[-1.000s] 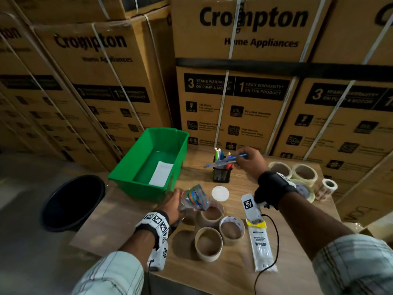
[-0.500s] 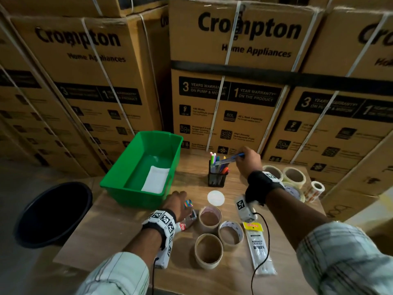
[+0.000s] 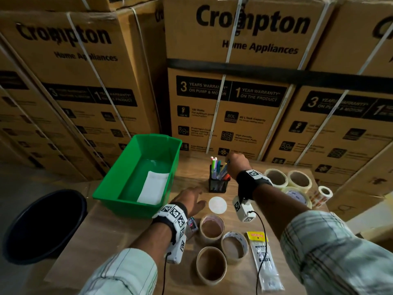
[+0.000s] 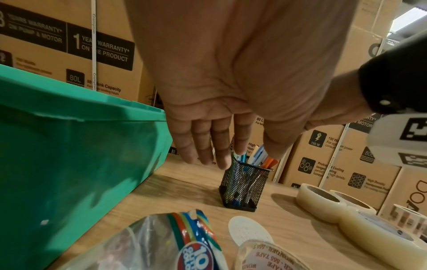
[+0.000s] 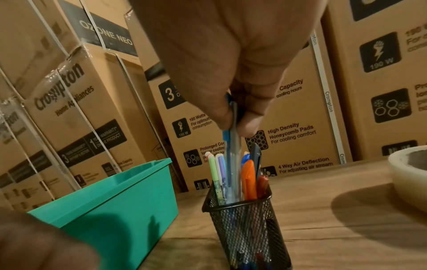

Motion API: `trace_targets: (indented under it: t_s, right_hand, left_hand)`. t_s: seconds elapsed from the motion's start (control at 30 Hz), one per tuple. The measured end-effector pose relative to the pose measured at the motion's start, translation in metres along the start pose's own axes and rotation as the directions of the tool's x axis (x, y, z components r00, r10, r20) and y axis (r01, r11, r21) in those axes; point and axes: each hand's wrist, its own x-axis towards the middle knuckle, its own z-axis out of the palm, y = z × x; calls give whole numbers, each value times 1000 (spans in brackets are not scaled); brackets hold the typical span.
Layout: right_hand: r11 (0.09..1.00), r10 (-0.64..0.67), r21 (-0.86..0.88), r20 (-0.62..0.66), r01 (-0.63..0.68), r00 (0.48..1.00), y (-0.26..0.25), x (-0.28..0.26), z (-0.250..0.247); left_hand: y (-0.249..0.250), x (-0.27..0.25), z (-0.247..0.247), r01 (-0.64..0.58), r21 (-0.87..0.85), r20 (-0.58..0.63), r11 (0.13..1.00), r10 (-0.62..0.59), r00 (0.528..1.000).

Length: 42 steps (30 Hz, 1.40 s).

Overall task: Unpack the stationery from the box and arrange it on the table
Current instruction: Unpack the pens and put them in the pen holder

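Tabletop holder (image 5: pixel 245 224) — pens (image 5: pixel 232 146) near-upright

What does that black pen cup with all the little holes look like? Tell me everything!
The pen cup is a small square holder of black wire mesh with a solid rim and base. It stands upright on the wooden table, right of the green bin. Coloured pens stand inside. The right hand pinches a blue pen whose lower end is already inside.

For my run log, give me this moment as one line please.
right hand: pinching blue pens, lowering into mesh pen holder | left hand: open, holding nothing | green box: white sheet inside
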Motion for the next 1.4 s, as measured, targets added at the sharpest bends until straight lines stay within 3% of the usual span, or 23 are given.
trace_targets:
  t_s: [0.4, 0.53, 0.6, 0.7, 0.8, 0.9, 0.97, 1.03, 1.2, 1.4]
  right_hand:
    - [998, -29, -60, 58, 32, 998, 7, -1, 9]
    - [980, -181, -91, -56, 176, 982, 10, -13, 20]
    - [957, -285, -69, -51, 281, 957, 9, -24, 27]
    - [918, -396, 11, 59, 396, 917, 11, -43, 39]
    - [873, -484, 104, 62, 476, 873, 21, -61, 52]
    - [857, -507, 155, 81, 492, 858, 28, -76, 61]
    - [854, -514, 159, 125, 495, 848, 29, -86, 67]
    - [857, -513, 156, 166, 492, 842, 28, -95, 73]
    - [835, -548, 173, 192, 522, 814, 24, -119, 81]
    - [805, -592, 187, 197, 563, 782, 15, -138, 74]
  left_hand:
    - [-2, 13, 3, 54, 29, 40, 998, -55, 998]
    - [-1, 7, -1, 66, 58, 66, 996, -70, 995]
    - [-1, 1, -1, 72, 86, 57, 994, -77, 995]
    - [-6, -10, 4, 75, 180, 62, 981, -88, 994]
    - [-8, -23, 10, 62, 329, 139, 942, -114, 984]
    - [-6, -36, 10, 33, 552, 224, 833, -187, 956]
    - [-5, -42, 10, 55, 640, 202, 766, -237, 950]
    - [-7, -46, 13, 108, 646, 143, 756, -259, 955]
    - [2, -60, 10, 211, 538, 40, 816, -274, 961]
    - [20, -85, -4, 239, 405, -55, 883, -237, 970]
